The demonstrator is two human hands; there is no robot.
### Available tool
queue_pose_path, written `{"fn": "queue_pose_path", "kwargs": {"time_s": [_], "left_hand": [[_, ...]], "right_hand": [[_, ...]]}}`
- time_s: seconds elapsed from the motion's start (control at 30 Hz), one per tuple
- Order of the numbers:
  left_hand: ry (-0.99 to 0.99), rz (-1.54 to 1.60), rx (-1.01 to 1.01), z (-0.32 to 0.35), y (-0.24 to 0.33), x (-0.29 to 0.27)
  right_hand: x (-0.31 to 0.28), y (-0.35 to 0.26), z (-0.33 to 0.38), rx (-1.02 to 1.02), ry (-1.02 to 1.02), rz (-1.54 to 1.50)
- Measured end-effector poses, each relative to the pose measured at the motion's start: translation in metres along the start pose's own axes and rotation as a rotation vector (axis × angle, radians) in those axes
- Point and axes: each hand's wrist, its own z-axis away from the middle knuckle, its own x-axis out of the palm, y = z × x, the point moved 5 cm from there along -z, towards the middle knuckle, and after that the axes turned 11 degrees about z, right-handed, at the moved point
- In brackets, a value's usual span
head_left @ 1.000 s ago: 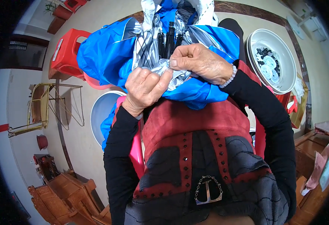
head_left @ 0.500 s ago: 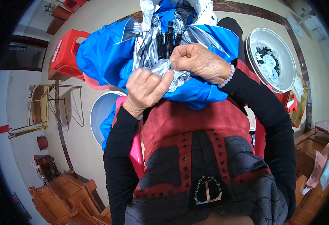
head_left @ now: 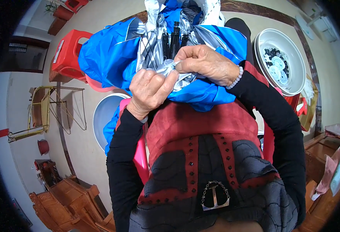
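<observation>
Across my lap lies an umbrella canopy of blue fabric (head_left: 108,58), its silver lining (head_left: 184,82) folded outward. Black umbrella ribs and a shaft (head_left: 174,40) stand in the middle of it. My left hand (head_left: 151,91) is closed, its thumb and fingers pinching the silver-lined edge. Right beside it, my right hand (head_left: 208,65) is closed in a pinch, fingertips almost meeting the left ones. What lies in the right pinch is too small and covered to make out. A bead bracelet circles my right wrist.
Stacked white bowls (head_left: 259,58) at the right hold black pieces and pale round discs (head_left: 280,62). A red plastic stool (head_left: 67,54) and a grey-blue basin (head_left: 105,116) stand to the left. Farther left is a yellow folding frame (head_left: 42,106); wooden furniture (head_left: 69,197) sits lower left.
Both hands stay at the same spot on the lining. My fingertips have shifted slightly, and the silver cloth between them has bunched a little differently.
</observation>
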Motion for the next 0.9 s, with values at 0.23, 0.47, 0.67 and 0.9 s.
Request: {"fn": "queue_pose_path", "kwargs": {"time_s": [0.23, 0.47, 0.67, 0.9], "left_hand": [[0.056, 0.059, -0.001, -0.001, 0.001, 0.000], [0.072, 0.077, -0.005, 0.002, 0.000, 0.002], [0.046, 0.079, -0.005, 0.000, 0.000, 0.001], [0.045, 0.077, 0.029, -0.002, 0.001, 0.001]], "right_hand": [[0.000, 0.001, 0.001, 0.001, -0.009, -0.002], [0.000, 0.004, -0.002, -0.028, -0.001, 0.031], [-0.001, 0.002, 0.000, -0.004, -0.014, 0.040], [0.000, -0.003, 0.003, -0.024, -0.009, 0.070]]}}
